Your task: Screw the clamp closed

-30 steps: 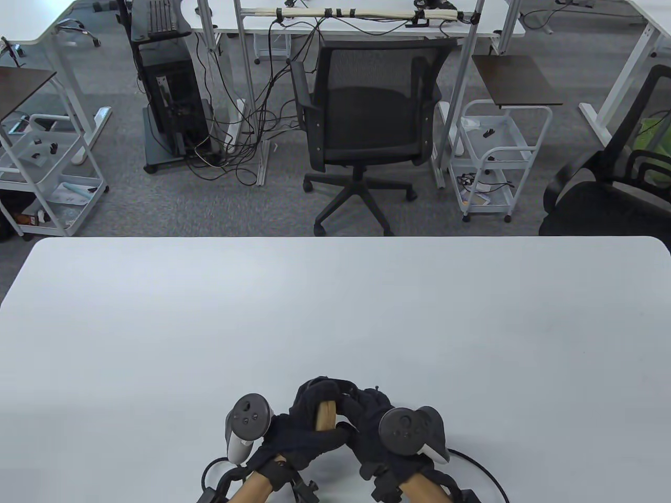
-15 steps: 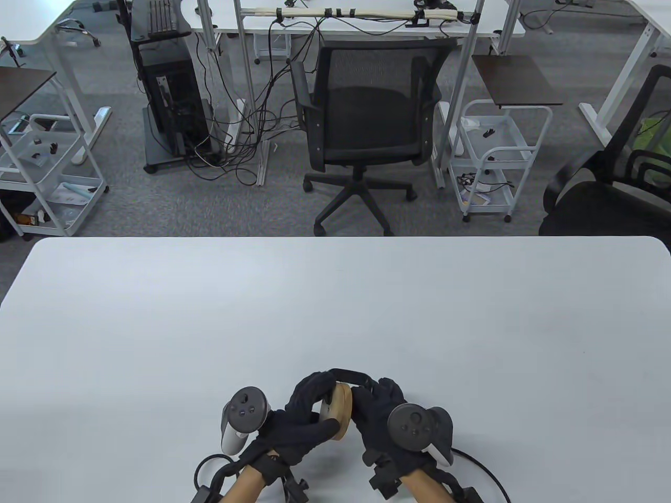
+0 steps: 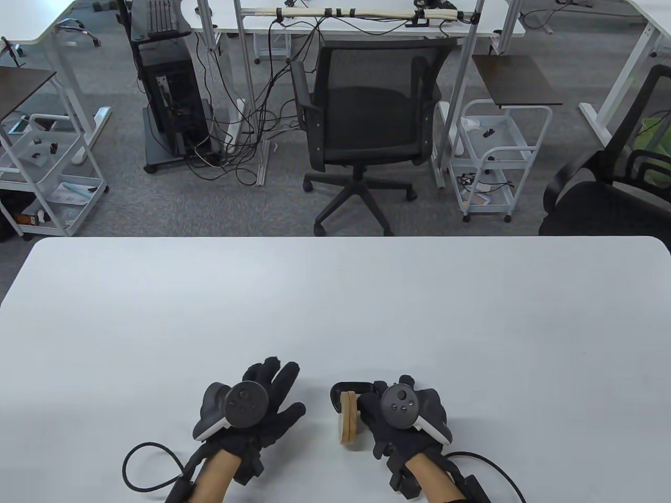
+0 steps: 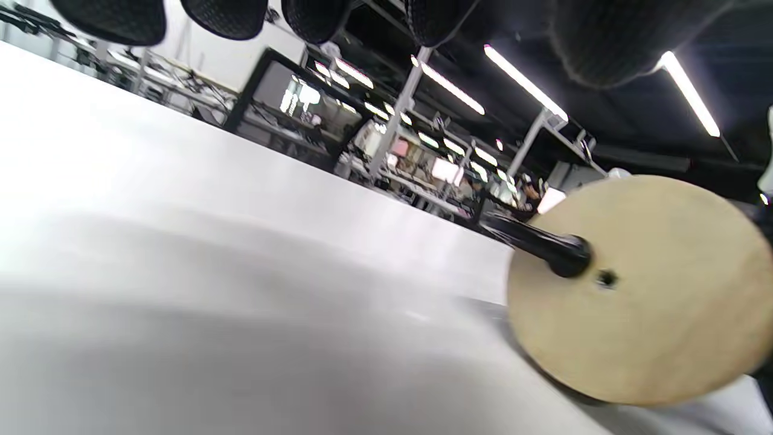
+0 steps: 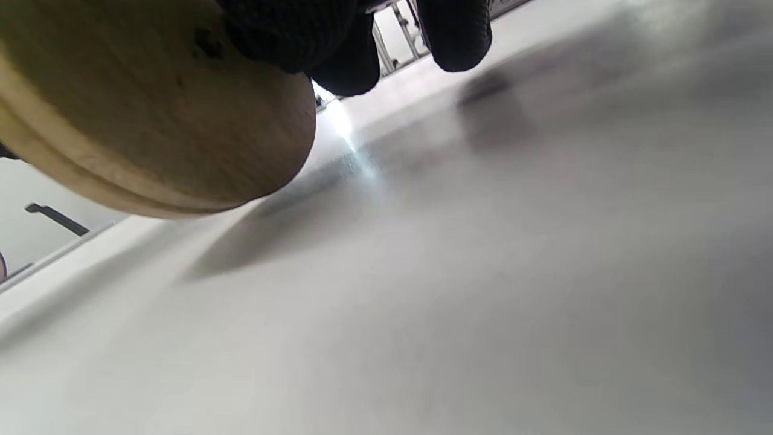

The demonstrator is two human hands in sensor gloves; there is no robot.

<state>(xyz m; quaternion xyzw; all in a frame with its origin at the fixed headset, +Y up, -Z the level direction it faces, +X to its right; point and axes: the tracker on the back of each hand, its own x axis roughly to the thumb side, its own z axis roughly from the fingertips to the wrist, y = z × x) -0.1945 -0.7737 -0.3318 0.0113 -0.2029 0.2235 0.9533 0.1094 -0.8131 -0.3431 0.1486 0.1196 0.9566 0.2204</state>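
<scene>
Clamp (image 3: 348,414) in right hand (image 3: 403,419); left hand (image 3: 257,408) apart, fingers spread.

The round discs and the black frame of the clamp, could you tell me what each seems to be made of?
The discs look like unfinished light wood, possibly plywood: pale tan, matte faces, with a seam line along the edge in the right wrist view. The clamp frame looks like black-painted or coated metal, smooth with a slight sheen, though plastic cannot be ruled out.
</scene>
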